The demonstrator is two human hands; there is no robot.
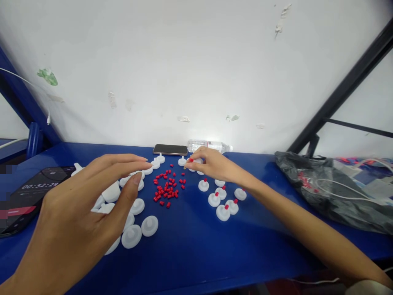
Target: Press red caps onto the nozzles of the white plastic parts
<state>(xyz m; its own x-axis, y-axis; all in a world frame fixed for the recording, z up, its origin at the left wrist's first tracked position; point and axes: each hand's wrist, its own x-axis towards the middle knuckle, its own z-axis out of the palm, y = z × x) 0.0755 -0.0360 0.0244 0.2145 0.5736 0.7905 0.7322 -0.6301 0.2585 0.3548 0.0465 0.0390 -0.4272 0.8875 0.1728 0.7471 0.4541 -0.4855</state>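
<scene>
My left hand hovers over the left group of white disc-shaped pieces with spouts, thumb and fingers apart, nothing between them. Across the table, my right hand is closed in a pinch, with a small red cap showing at its fingertips. A white spouted piece stands just left of those fingertips, and other white pieces are partly hidden behind the hand. Loose red caps lie scattered between both hands. Right of them, several white pieces carry red caps on their spouts, such as a capped piece near the front.
At the back lie a dark phone and a clear plastic bottle along the wall. Another phone showing a timer rests at the left. A black plastic bag sits at the right, below a slanted dark frame bar.
</scene>
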